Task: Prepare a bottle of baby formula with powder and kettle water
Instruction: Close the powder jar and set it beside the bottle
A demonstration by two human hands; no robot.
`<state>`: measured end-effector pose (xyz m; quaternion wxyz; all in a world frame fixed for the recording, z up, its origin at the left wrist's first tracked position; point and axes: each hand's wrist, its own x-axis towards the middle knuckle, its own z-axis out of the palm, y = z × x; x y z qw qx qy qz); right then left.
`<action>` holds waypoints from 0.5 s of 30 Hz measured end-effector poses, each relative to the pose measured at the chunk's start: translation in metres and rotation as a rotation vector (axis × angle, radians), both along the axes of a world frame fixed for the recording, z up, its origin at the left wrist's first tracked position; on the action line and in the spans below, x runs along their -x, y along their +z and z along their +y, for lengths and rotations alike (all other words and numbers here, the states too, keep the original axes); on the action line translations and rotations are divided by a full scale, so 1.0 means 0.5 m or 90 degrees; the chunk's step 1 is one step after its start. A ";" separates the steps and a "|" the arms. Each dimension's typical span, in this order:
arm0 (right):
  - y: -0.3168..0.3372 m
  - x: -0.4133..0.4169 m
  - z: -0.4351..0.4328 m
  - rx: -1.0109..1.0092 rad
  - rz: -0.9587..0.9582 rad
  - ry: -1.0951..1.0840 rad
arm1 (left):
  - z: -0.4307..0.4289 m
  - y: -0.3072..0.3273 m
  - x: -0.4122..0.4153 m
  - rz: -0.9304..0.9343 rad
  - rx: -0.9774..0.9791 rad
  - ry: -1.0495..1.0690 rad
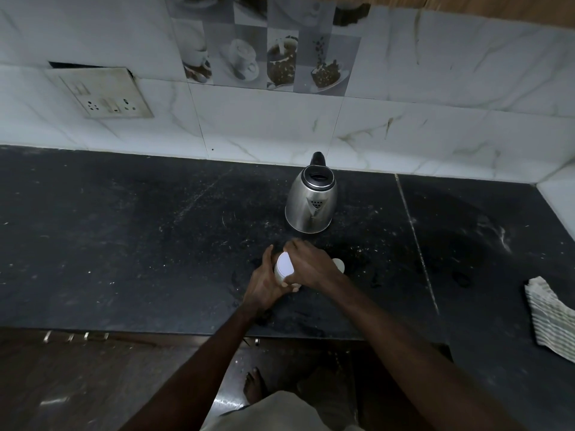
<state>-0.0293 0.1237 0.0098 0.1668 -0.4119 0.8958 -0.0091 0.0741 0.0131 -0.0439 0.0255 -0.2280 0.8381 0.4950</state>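
Here, both hands meet near the front middle of the dark stone table (124, 244). The left hand (264, 283) is closed around the side of a small white container (283, 266), which is tilted with its flat white top toward the camera. The right hand (308, 264) comes over the container from the right; its fingers curl around the upper edge and its thumb presses at the lower edge, so it grips the container too. I cannot tell if this container is the bottle or the powder tin, because the hands hide most of it.

Just to the right of the right hand, a small round white object (339, 263) lies on the table, partly hidden behind the wrist. A steel kettle (312, 205) with a black lid and black handle stands upright behind the hands, near the tiled wall (280, 119), its spout toward the person. A striped cloth (550, 318) lies at the right edge of the table, well apart from the hands. A socket plate (101, 93) is on the wall at the left.
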 end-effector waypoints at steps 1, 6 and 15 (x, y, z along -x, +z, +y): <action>0.001 0.001 -0.005 -0.017 0.010 0.004 | 0.001 0.000 0.000 -0.001 -0.001 0.002; 0.010 0.009 -0.010 -0.051 -0.014 0.056 | 0.000 0.004 0.000 -0.012 -0.021 0.016; 0.015 0.007 -0.036 -0.095 0.066 -0.065 | 0.002 0.005 -0.001 -0.009 -0.007 0.016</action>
